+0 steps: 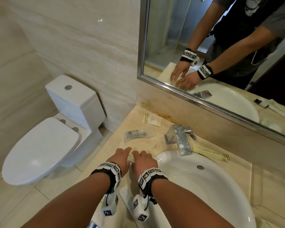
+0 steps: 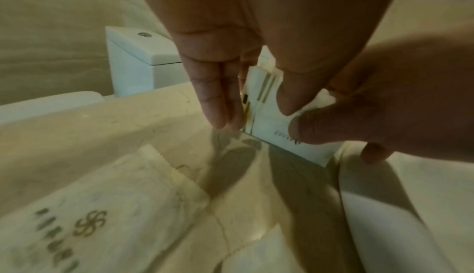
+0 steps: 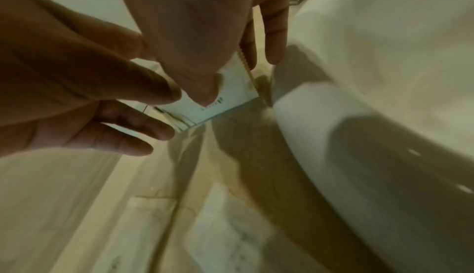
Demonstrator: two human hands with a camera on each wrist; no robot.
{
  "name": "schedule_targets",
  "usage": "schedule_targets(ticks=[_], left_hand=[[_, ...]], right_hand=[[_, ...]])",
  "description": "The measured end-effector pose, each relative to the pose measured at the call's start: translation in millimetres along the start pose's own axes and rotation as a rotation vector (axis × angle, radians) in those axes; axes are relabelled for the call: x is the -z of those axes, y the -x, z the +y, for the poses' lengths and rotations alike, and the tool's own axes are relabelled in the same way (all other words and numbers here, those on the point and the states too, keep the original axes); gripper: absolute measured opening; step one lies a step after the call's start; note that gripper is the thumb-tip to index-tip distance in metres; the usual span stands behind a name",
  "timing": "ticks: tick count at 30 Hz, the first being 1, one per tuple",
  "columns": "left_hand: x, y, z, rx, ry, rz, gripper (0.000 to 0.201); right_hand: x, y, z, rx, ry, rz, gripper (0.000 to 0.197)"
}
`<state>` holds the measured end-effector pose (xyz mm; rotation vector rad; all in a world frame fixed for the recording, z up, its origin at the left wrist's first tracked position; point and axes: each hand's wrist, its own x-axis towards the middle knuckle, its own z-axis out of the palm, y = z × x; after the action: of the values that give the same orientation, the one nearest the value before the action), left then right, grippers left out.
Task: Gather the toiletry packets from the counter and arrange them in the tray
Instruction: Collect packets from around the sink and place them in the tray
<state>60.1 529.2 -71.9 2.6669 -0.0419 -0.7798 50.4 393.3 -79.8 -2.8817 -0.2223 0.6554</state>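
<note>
A small stack of white toiletry packets with gold stripes stands on edge on the beige counter, left of the sink. My left hand pinches it between fingers and thumb from above. My right hand pinches the same stack from the other side. In the head view both hands hide most of the stack. Loose on the counter lie a flat white packet, a clear-wrapped tube packet and a long yellow packet. A packet with a gold logo lies under my wrists. I see no tray.
The white sink basin fills the right of the counter, with a metal tap at its back. A mirror hangs above. A white toilet stands left of the counter, below its edge.
</note>
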Motion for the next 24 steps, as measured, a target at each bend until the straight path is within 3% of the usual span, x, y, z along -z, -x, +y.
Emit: schedule_targets(ticks=[7,15,24], left_hand=[[-8,-6,6,0.000,-0.200,0.002,0.037],[-9,-6,-6,-0.027,-0.275,-0.008,0.040],[-17,-4,-4,-0.063,-0.287,-0.047,0.034]], right_hand=[[3,0,7,0.019,-0.089,-0.023,0.039],[2,7,8,0.037,-0.086,0.006,0.037],[3,13,6,0.074,-0.042,-0.118,0.045]])
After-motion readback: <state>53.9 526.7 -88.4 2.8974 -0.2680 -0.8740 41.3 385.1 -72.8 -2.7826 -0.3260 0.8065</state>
